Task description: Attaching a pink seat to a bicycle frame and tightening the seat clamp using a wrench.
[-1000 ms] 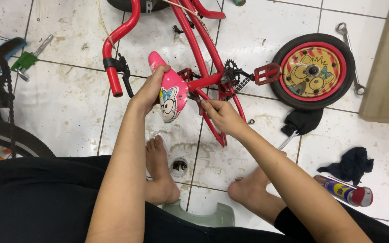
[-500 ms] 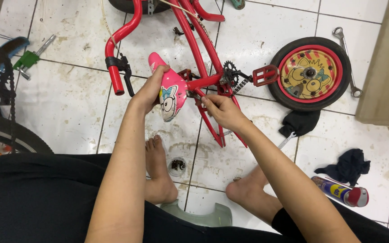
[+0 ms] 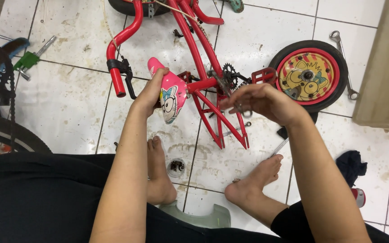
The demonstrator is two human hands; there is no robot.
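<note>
Floor: white square tiles, grimy, smudged, dark grout lines. Beige cabinet at right edge, standing on the tiles. Dark rag lies crumpled near it. Ring spanner flat on tile beside the cabinet. Light even, soft shadows.

Setting: informal bicycle repair spot, likely a home floor. Evidence: dirty white tiled floor with grease stains; small red bicycle frame lying stripped; detached wheel; wrench and spray can loose on tiles; larger bicycle tyre at edge; person barefoot.
</note>
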